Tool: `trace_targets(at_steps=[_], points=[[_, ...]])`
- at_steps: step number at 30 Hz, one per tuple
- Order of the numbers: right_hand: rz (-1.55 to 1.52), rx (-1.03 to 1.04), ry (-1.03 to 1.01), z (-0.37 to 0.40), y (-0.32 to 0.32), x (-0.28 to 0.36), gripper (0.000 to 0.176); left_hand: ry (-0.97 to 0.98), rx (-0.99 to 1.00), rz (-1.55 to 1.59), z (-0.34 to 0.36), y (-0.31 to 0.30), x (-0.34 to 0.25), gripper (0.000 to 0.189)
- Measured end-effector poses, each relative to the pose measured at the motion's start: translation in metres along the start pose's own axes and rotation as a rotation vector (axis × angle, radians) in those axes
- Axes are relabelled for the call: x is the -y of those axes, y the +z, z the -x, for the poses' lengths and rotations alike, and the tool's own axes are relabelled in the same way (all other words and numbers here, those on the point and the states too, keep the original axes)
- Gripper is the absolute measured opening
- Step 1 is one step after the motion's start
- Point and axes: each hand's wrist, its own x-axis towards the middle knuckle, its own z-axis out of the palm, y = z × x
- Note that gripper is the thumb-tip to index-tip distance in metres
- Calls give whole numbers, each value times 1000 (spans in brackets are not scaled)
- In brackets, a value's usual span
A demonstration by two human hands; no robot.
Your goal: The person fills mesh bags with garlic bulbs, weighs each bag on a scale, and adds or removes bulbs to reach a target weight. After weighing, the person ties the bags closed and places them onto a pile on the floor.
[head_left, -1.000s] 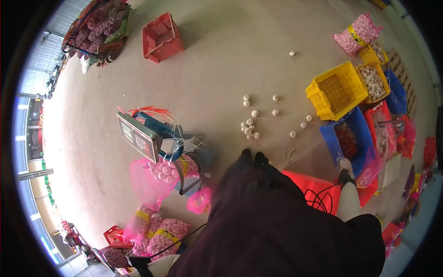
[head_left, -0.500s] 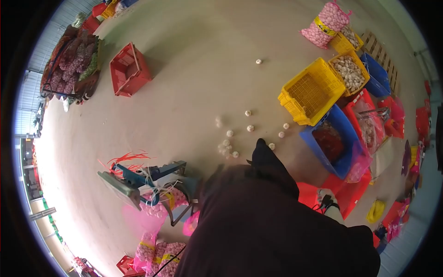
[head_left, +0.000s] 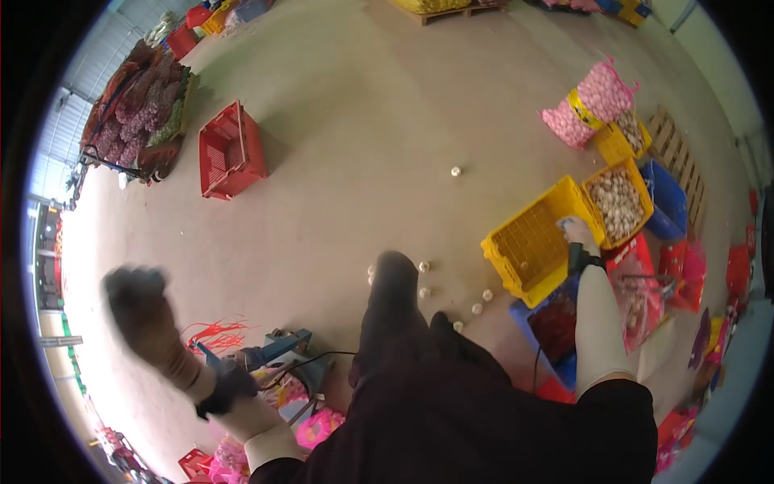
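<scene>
My left hand (head_left: 139, 310), in a dark-palmed glove, is raised at the left over the bright floor. Motion blurs its fingers, and nothing shows clearly in it. On the right, my gloved right hand (head_left: 576, 231) reaches over the yellow crate (head_left: 516, 246), close to its inner right side. Its fingers look closed, but what they hold is too small to make out. Beside that crate stands a second yellow crate filled with garlic bulbs (head_left: 617, 202). Loose garlic bulbs (head_left: 425, 293) lie on the floor near my legs.
A blue tub (head_left: 556, 327) stands below my right arm. A pink net sack (head_left: 592, 105) sits by a wooden pallet (head_left: 673, 169). At the left are a red crate (head_left: 232, 153) and a cart piled with net sacks (head_left: 141, 109). A blue-framed stand (head_left: 282, 347) is near my left forearm.
My left hand has come into view at the left. My right hand has moved up from the red container to the yellow crate. My leg has stepped forward, hiding some floor bulbs.
</scene>
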Motion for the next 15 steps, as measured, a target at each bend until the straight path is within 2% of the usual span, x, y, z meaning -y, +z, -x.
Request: trace_targets(at_steps=[1,2,3,5,6,7,8,9,10,11,12,13,15], points=[[143,-3,-242,-26,14,20,23,-107,55,67,-10,35,34,22],[54,89,-298,-71,32,29,22,-213,108,135,-20,70,68,21],[254,93,-244,-89,47,63,22,-297,151,98,-28,100,103,20],[246,205,-304,-139,83,98,22,-502,210,17,-37,147,182,19],[326,252,-401,-184,106,93,19,-639,164,100,-39,175,214,18],[289,365,-403,-221,123,93,18,-659,288,39,-41,190,255,19],[333,406,-526,-264,142,83,19,-749,314,35,-33,204,303,19],[392,340,-433,-276,155,104,19,-981,217,111,-26,228,340,20],[475,302,-332,-285,168,118,18,-1128,169,148,-18,249,363,20],[527,367,-313,-310,176,113,18,-1188,236,175,-13,265,381,21],[448,455,-255,-330,196,104,18,-1107,365,23,19,265,422,22],[366,510,-201,-354,211,99,18,-1133,393,41,34,270,438,21],[480,581,-223,-394,245,93,18,-1153,389,76,48,277,473,21]])
